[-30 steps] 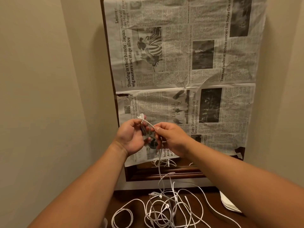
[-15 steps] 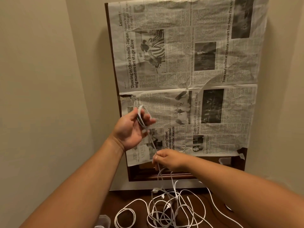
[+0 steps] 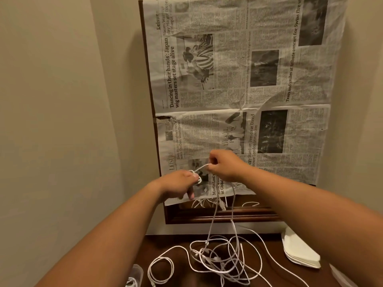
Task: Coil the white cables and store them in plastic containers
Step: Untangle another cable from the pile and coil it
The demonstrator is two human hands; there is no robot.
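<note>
**Both hands on one white cable, raised above the table**

At the near left edge I see a clear plastic container (image 3: 136,273) on the dark wooden table (image 3: 165,242), with some white cable inside it. Further right, the left hand (image 3: 178,183) is lifted in front of the newspaper (image 3: 248,90). Its fingers are curled and hold a small coil of the white cable (image 3: 202,167) at their tips, with one finger pointing down. A short taut strand runs up and right to the right hand (image 3: 226,166), which pinches it between thumb and curled fingers. From that hand the cable hangs down past the wooden frame (image 3: 228,216) into a loose tangle of cables (image 3: 217,257) on the table. Well apart at the far right lies a stack of white sheets (image 3: 300,253); I cannot tell what they are.
</note>
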